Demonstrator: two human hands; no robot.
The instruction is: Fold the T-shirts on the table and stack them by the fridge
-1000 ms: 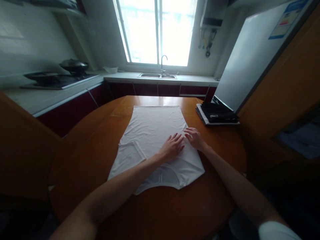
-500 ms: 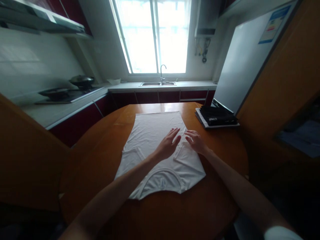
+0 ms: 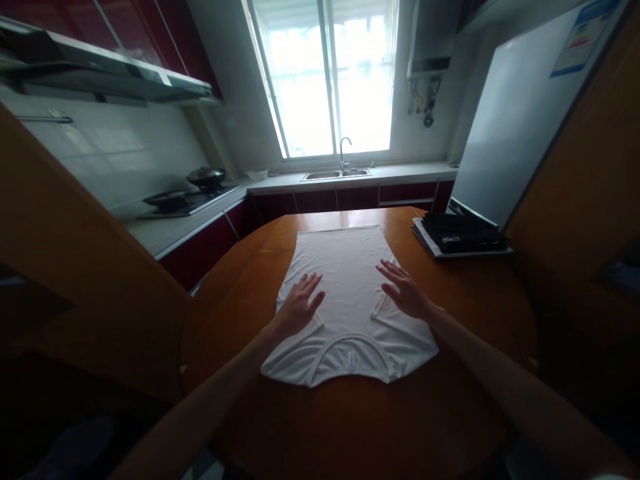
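Note:
A white T-shirt [image 3: 345, 280] lies spread on the wooden table [image 3: 240, 293], its neckline towards me and its hem at the far side. Both sleeves are folded inward over the body. Over the shirt's left part is my left hand [image 3: 300, 303], fingers stretched out and holding nothing. My right hand [image 3: 404, 293] is at the right edge by the folded sleeve, its fingers also extended with nothing in them. Whether either palm presses on the cloth or hovers just above it, I cannot tell.
A stack of folded dark and white clothes [image 3: 460, 235] sits at the table's right rear, near the fridge [image 3: 520, 120]. Beyond the table runs a counter with a sink [image 3: 323, 176]. Pans [image 3: 206, 176] stand on the stove at the left.
My left hand has lifted from the right sleeve and moved left across the shirt. My right hand has stayed near the right edge, fingers straighter now. The camera view has shifted.

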